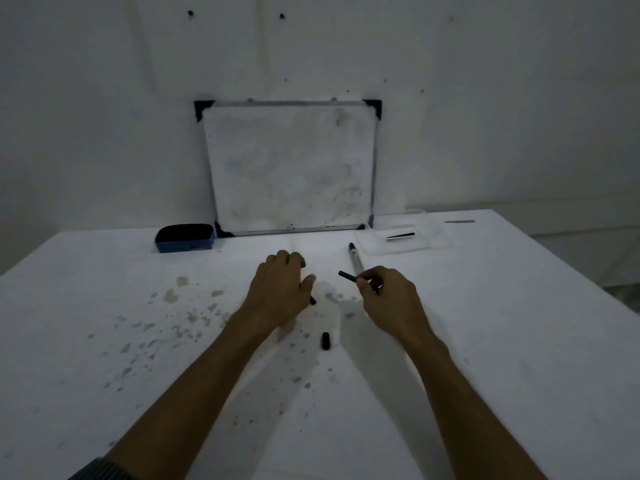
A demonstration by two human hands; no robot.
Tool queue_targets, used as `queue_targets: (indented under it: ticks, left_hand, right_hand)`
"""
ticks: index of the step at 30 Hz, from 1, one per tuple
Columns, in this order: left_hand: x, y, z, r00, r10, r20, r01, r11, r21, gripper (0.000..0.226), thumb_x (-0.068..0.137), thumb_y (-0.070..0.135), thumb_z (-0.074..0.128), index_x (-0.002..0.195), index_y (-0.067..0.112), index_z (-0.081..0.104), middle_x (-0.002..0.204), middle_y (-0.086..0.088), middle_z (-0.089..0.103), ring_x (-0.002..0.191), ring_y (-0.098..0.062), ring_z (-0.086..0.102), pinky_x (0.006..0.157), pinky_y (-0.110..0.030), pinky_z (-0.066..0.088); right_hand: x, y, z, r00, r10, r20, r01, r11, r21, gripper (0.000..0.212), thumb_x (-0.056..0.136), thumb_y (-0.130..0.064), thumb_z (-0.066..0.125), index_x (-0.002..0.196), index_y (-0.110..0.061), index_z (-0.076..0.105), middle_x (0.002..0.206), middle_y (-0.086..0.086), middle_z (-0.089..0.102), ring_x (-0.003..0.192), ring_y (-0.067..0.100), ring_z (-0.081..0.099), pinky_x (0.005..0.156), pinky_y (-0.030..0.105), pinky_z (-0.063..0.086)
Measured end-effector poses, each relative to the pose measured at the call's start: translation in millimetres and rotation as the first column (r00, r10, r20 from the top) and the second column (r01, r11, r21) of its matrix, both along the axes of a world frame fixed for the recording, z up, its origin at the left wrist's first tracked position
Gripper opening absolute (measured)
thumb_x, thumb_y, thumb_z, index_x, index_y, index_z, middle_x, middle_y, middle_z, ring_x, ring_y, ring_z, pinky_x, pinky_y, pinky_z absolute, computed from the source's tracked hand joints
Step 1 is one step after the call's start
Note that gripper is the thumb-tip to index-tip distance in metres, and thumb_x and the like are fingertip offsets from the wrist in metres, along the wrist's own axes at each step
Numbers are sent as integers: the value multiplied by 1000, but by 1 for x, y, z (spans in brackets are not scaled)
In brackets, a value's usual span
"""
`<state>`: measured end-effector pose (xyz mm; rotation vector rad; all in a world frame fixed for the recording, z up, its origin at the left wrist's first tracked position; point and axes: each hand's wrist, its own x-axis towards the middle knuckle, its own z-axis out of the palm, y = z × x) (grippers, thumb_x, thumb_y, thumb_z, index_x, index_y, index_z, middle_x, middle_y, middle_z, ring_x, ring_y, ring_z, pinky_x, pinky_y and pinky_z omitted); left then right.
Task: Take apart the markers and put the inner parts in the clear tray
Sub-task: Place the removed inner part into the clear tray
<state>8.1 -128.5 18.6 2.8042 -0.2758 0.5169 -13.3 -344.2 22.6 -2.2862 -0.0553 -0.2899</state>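
Observation:
My right hand [388,299] pinches a thin black inner part [347,276] that sticks out to the upper left. My left hand [280,289] is curled over a marker body, of which only a dark end [313,301] shows under the thumb. A second marker [355,257] with a pale barrel and black cap lies on the table just beyond my right hand. A short black cap [325,340] rests between my forearms. The clear tray [401,244] sits at the back right and holds one black inner part [400,235].
A small whiteboard [291,168] leans against the wall at the table's back. A blue eraser [184,238] lies to its left. The white table [519,341] carries many grey stains left of centre. A thin dark strip [459,221] lies far right.

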Motion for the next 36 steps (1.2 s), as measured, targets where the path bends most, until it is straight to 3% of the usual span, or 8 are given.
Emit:
queue_targets:
  ticks: [7,12,19,25,28,32,34,36]
  left_hand:
    - [68,-59,-16,979,17,-205,-14,1000,16,39,104,23,43,139,6,52,141,-16,54,124,-34,53,102,-43,43]
    - [82,-58,-32,987,23,-162,-19,999,27,44,105,29,42,143,9,53,152,-12,49,134,-33,47,108,-44,41]
    - [88,-55,-36,983,12,-181,-11,1000,5,46,105,31,45,144,9,53,154,-10,48,137,-31,45,110,-43,40]
    - [91,-52,-37,985,14,-174,-11,1000,17,47,104,35,44,145,13,52,154,-5,47,138,-26,44,109,-41,43]
    - [91,-51,-35,982,15,-190,-10,999,30,48,104,37,44,146,15,52,154,-2,47,138,-23,44,108,-39,43]
    - [88,-50,-25,977,0,-212,9,999,40,46,104,38,44,143,15,54,149,-3,50,133,-23,47,102,-38,46]
    - [90,-46,-16,962,-24,-271,37,998,44,48,103,40,45,141,13,56,146,-4,52,132,-25,47,102,-40,48]
    - [94,-38,-3,929,-60,-364,75,997,26,54,100,47,44,135,10,61,142,-9,57,131,-29,51,104,-44,48]
  right_hand:
    - [37,-71,19,988,-149,49,149,989,9,19,99,-28,61,111,-17,71,104,1,68,86,12,58,76,23,40]
    - [102,-88,32,985,-144,96,151,987,-60,17,95,-27,67,108,-19,75,100,0,72,95,18,67,87,32,52]
    - [193,-85,37,976,-184,-120,114,891,-440,20,87,-38,65,101,-34,78,113,1,72,116,33,57,96,39,36]
    - [233,-89,23,947,-205,-247,68,881,-469,29,76,-41,67,100,-31,79,114,1,73,113,33,60,93,40,35]
    - [228,-87,25,964,-180,-197,90,915,-394,20,81,-36,68,97,-32,80,110,0,75,113,32,61,93,36,36]
    - [196,-78,35,982,-187,-32,181,973,-144,21,90,-34,63,104,-28,78,103,-2,79,109,28,66,100,40,47]
    - [167,-67,35,983,-177,53,179,983,-30,22,93,-32,62,105,-24,78,102,-2,78,105,26,68,99,43,50]
    - [132,-52,33,985,-147,89,139,986,91,19,94,-29,63,105,-22,78,100,-3,78,97,18,69,94,36,53]
